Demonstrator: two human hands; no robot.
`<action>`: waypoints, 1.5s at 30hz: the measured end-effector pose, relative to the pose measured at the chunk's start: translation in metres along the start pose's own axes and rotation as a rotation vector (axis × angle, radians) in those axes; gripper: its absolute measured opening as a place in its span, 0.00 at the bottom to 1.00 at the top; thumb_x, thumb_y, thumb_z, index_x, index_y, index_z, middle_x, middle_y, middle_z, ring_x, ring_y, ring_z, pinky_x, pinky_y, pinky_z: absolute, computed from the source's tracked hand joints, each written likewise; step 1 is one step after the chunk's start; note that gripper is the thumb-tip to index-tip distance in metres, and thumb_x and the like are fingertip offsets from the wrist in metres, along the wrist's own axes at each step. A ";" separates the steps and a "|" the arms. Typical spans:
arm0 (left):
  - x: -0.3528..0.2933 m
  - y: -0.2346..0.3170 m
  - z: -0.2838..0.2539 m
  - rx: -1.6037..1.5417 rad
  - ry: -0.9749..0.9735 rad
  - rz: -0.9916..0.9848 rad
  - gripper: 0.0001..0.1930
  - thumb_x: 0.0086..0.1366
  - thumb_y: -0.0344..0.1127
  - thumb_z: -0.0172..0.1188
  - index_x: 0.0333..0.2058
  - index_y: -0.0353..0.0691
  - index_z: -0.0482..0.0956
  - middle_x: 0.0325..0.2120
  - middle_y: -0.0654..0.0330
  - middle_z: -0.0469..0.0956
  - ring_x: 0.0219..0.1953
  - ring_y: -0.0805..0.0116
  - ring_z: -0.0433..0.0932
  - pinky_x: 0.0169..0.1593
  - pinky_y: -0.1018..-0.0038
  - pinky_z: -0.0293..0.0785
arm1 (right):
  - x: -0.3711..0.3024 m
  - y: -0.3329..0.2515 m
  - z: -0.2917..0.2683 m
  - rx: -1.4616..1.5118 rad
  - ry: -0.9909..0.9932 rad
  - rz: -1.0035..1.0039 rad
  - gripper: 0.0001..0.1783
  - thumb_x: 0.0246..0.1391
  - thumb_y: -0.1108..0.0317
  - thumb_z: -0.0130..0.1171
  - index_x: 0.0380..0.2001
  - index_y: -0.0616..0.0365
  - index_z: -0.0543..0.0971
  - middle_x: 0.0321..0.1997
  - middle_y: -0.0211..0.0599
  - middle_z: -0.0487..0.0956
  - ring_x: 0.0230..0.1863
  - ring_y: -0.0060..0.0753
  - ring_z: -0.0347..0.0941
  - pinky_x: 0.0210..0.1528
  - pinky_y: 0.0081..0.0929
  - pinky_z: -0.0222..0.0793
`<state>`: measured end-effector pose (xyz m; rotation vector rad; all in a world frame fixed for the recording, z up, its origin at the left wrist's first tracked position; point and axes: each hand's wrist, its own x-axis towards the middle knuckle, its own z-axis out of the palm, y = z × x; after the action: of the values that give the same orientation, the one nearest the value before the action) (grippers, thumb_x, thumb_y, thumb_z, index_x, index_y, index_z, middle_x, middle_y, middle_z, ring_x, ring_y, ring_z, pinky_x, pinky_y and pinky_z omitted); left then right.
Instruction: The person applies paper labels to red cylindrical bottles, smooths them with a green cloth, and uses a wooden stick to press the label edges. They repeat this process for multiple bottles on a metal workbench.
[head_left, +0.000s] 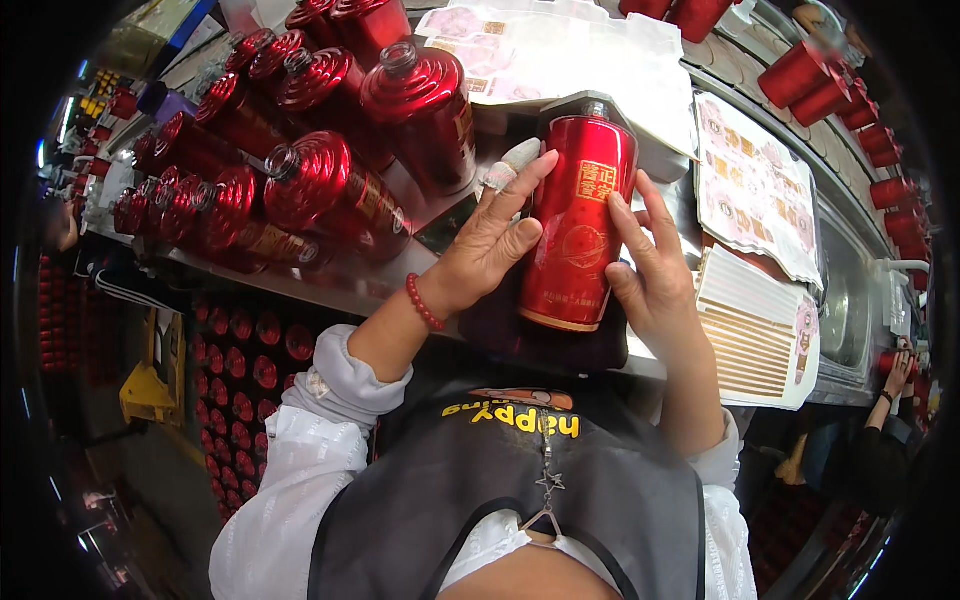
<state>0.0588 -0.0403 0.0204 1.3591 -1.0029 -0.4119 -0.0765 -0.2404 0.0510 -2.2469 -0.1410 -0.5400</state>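
Bottles [315, 180] at left, one gold-marked bottle [570, 235] between two hands, printed sheets [757, 190] at right.
Red and glossy, the left group crowds the metal desk [345, 292]. Next comes the left hand [490, 240], a pale cover [514, 163] on one finger; its fingers spread along the gold-marked bottle's left side, not wrapped round it. That bottle leans back, face up, neck away from the person. The right hand [655, 275] sets loosely curved fingers at its right edge. Beyond the sheets sits a sink [850, 300]. The step looks like steadying or smoothing the front; the next move calls for light, even pressure.
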 end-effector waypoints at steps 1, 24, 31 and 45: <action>0.000 0.000 0.000 -0.063 -0.008 -0.022 0.33 0.78 0.49 0.48 0.74 0.40 0.53 0.74 0.51 0.51 0.76 0.57 0.47 0.76 0.63 0.40 | 0.000 0.000 0.000 0.005 0.001 -0.005 0.30 0.62 0.62 0.64 0.66 0.53 0.73 0.75 0.54 0.59 0.53 0.41 0.69 0.61 0.37 0.69; 0.000 0.005 -0.005 -0.115 -0.047 -0.082 0.38 0.75 0.43 0.54 0.75 0.39 0.45 0.75 0.57 0.49 0.73 0.61 0.56 0.74 0.64 0.51 | 0.001 0.000 0.001 0.008 0.005 -0.013 0.31 0.63 0.62 0.63 0.68 0.54 0.71 0.75 0.54 0.58 0.56 0.42 0.69 0.61 0.36 0.70; 0.001 0.002 -0.007 -0.106 -0.052 -0.081 0.36 0.76 0.42 0.53 0.75 0.39 0.47 0.75 0.58 0.49 0.72 0.62 0.57 0.73 0.64 0.53 | 0.001 -0.002 0.001 0.023 -0.001 -0.006 0.30 0.65 0.60 0.61 0.68 0.54 0.71 0.75 0.55 0.57 0.56 0.42 0.70 0.60 0.36 0.71; 0.008 0.016 -0.006 0.173 -0.008 0.205 0.30 0.72 0.52 0.58 0.68 0.47 0.70 0.70 0.43 0.56 0.71 0.49 0.57 0.72 0.58 0.52 | 0.002 0.000 -0.006 0.018 -0.023 -0.032 0.33 0.64 0.61 0.62 0.70 0.51 0.68 0.76 0.52 0.57 0.54 0.41 0.70 0.60 0.37 0.70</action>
<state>0.0630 -0.0390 0.0386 1.3917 -1.1933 -0.1799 -0.0767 -0.2447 0.0551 -2.2369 -0.1928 -0.5284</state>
